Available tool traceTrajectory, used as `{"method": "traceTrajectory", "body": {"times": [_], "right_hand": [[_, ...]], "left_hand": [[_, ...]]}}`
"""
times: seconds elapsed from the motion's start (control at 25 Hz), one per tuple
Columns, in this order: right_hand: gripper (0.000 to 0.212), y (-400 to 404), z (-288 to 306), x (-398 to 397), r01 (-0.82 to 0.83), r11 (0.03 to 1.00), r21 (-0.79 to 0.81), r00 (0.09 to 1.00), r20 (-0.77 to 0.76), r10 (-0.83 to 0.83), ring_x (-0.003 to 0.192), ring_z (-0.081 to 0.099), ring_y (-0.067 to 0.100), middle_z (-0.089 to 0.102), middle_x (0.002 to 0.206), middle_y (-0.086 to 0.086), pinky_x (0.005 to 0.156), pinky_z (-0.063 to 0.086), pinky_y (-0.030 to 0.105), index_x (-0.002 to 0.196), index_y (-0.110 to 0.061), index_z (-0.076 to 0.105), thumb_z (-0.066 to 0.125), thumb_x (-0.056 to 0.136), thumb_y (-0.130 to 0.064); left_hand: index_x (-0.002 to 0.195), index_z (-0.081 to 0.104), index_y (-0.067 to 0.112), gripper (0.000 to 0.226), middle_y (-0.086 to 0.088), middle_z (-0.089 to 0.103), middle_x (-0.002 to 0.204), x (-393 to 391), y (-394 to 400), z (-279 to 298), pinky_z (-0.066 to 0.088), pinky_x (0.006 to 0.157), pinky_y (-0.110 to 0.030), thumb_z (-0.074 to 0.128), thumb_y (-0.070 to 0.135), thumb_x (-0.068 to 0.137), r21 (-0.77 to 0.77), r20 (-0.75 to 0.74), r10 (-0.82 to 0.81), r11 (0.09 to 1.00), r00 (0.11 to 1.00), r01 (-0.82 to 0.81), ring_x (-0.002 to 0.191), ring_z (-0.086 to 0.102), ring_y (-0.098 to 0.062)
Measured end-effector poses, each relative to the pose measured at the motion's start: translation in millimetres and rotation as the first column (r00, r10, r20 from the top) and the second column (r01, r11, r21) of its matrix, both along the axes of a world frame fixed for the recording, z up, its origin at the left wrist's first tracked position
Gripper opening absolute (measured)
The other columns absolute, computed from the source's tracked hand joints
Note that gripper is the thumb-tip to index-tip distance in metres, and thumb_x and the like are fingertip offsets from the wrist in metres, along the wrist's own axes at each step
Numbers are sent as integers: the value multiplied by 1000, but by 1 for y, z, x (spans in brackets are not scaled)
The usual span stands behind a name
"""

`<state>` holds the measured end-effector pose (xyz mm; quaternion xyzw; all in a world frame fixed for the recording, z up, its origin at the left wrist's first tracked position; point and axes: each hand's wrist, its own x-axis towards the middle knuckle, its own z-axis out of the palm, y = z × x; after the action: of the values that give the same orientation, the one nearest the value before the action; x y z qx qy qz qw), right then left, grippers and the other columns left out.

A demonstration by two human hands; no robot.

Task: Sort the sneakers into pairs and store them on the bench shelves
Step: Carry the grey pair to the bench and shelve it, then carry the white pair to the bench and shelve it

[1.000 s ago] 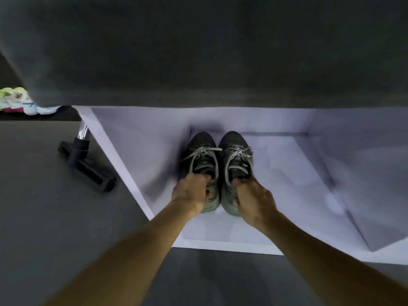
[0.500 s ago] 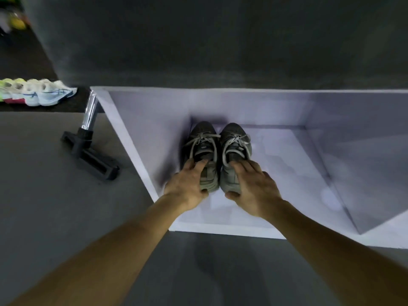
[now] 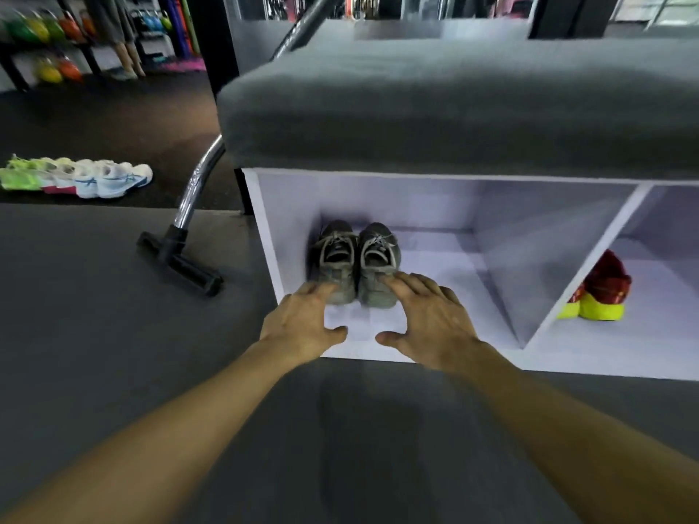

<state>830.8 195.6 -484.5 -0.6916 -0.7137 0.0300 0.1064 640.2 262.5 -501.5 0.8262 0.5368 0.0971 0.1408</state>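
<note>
Sitting paired: 2 grey sneakers (image 3: 355, 260).

Grey sneakers (image 3: 355, 259) paired, toes inward, left bench compartment (image 3: 435, 206).

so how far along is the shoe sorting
Done: the grey pair sits side by side in the bench's left cubby, and a red and yellow pair is in the next one. In hand: nothing gripped; the left hand and right hand are open, fingertips at the grey heels. Left: the light sneakers on the floor to the left.
</note>
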Motion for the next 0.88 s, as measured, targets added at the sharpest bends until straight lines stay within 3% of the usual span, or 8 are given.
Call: {"method": "traceTrajectory", "body": {"times": [0.2, 0.44, 0.72, 0.88], "right_hand": [[87, -7, 122, 8, -6, 991, 135, 997, -74, 16, 139, 31, 21, 34, 152, -6, 112, 26, 40, 148, -29, 24, 71, 77, -49], [91, -3, 348, 18, -21, 980, 200, 998, -52, 32, 141, 29, 20, 33, 153, -5, 113, 26, 41, 149, -28, 25, 69, 74, -55], [88, 22, 645, 17, -50, 959, 279, 998, -29, 60, 143, 26, 22, 32, 154, -3, 112, 25, 45, 148, -27, 29, 68, 75, -56], [85, 35, 755, -4, -67, 966, 249, 994, -68, 86, 142, 28, 21, 36, 152, -4, 112, 25, 44, 146, -26, 34, 68, 75, -58]], "left_hand": [[138, 40, 38, 75, 4, 47, 139, 3, -13, 128, 50, 91, -44, 72, 56, 73, 129, 65, 15, 991, 998, -24, 119, 53, -27], [141, 36, 37, 80, 1, 48, 141, 7, -16, 365, 45, 98, -45, 69, 60, 71, 238, 61, 37, 970, 997, -50, 124, 51, -29], [138, 41, 32, 71, 1, 48, 141, -16, -2, 670, 45, 94, -44, 64, 59, 77, 362, 15, 72, 929, 997, -73, 121, 51, -27], [140, 41, 32, 73, 3, 45, 144, -36, 2, 788, 40, 98, -46, 61, 65, 78, 343, -37, 104, 936, 994, -85, 126, 49, -25]]}}
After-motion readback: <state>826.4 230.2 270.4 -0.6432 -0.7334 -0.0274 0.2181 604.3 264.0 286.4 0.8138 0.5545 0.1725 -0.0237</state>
